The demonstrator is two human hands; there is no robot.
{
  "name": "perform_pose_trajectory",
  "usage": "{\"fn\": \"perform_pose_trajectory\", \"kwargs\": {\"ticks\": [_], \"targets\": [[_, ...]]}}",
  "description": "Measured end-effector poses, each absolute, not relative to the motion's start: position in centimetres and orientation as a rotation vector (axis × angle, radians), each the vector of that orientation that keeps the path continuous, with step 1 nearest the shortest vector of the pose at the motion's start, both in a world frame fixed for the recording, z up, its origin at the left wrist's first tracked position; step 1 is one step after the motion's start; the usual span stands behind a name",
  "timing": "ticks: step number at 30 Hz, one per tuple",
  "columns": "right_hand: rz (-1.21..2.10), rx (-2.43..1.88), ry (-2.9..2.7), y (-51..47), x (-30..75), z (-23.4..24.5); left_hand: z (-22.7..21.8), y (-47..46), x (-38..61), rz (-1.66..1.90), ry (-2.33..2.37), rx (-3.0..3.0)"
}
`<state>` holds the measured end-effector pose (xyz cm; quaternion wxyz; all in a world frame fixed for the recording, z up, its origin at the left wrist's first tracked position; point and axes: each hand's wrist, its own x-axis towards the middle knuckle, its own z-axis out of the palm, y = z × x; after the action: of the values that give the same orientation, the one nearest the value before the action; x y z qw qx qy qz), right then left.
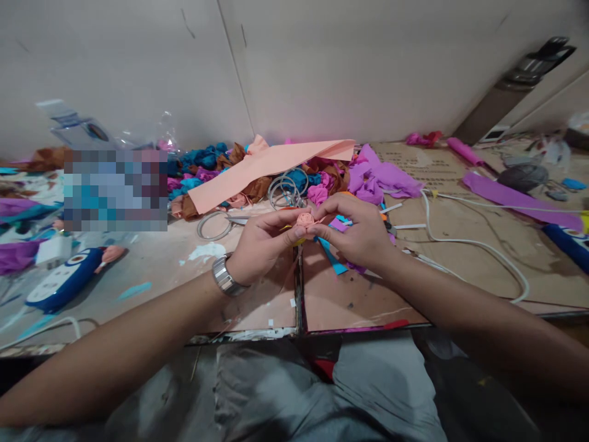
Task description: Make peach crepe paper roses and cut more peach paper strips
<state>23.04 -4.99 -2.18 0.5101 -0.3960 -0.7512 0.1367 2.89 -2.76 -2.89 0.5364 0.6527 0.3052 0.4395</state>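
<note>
Between my two hands sits a small peach crepe-paper rose [305,219], its coiled top facing up. My left hand [271,238], with a metal watch on the wrist, pinches the rose from the left side. From the right, my right hand [356,228] pinches the same rose between thumb and fingers. The base of the rose is hidden by the fingertips. Just behind the hands lie metal scissors [239,220] and a coil of wire [288,189]. A long folded sheet of peach crepe paper [271,166] rests on the heap behind.
Crumpled purple [380,175], blue and brown paper piles up along the wall. A blue and white hot glue gun-like device [67,279] lies at left, another blue one [568,245] at far right. A white cord [501,261] loops across the cardboard; a grey bottle-like object [506,92] leans behind.
</note>
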Motion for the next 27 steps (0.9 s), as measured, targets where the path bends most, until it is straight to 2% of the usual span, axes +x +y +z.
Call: {"fn": "perform_pose_trajectory", "kwargs": {"ticks": [5, 14, 27], "targets": [[0.36, -0.931, -1.795, -4.93, 23.08, -2.38, -3.26, -2.72, 2.89, 1.047, 0.629, 1.415], [0.376, -0.915, -1.796, -4.9, 23.12, -2.37, -3.02, -2.71, 2.66, 1.023, 0.668, 1.618], [0.369, -0.889, -1.85, -5.11, 23.08, -2.2, -3.1, -2.9, 2.83, 1.027, 0.61, 1.513]]}}
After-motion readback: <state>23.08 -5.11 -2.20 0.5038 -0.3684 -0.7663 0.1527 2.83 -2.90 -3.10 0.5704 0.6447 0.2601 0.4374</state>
